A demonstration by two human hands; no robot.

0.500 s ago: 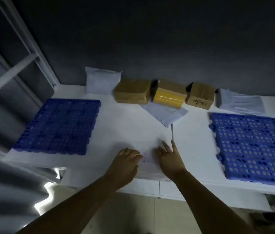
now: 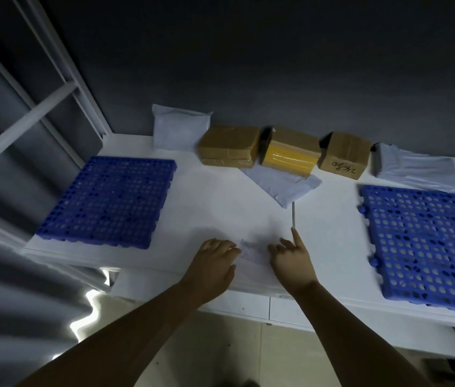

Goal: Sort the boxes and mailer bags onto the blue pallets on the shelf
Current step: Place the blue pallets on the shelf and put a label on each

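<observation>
**Head view, white shelf point(image 2: 206, 196) seen from above.** The item at hand is a flat white mailer bag point(image 2: 254, 236), its outline faint against the shelf; a small printed label point(image 2: 251, 252) marks its near part. It lies at the front middle of the shelf, between the two blue pallets.

The left hand point(image 2: 215, 263) rests at the label's left edge with fingers point(image 2: 229, 248) bent, their tips on the bag. The right hand point(image 2: 293, 263) rests at the label's right edge, index finger point(image 2: 296, 238) straight and pointing away, the others loosely bent. Neither hand is closed round anything – the label shows in the gap between them.

Along the back wall stand the remaining items:
- a grey mailer bag point(image 2: 179, 129), upright;
- a flat brown box point(image 2: 229, 146);
- a yellow-taped box point(image 2: 290, 155);
- a small brown box point(image 2: 343, 155) with handwriting;
- a second grey mailer bag point(image 2: 416, 169) at the far right.

A third grey mailer bag point(image 2: 285, 185) lies flat with its far edge tucked under the boxes.

The left pallet point(image 2: 109, 199) and right pallet point(image 2: 427, 241) are bare on top, each well apart from the hands, with open white shelf on either side. A seam point(image 2: 293, 216) in the shelf runs from the right index fingertip toward the third bag. The bag's near edge lies close to the shelf's front lip.
</observation>
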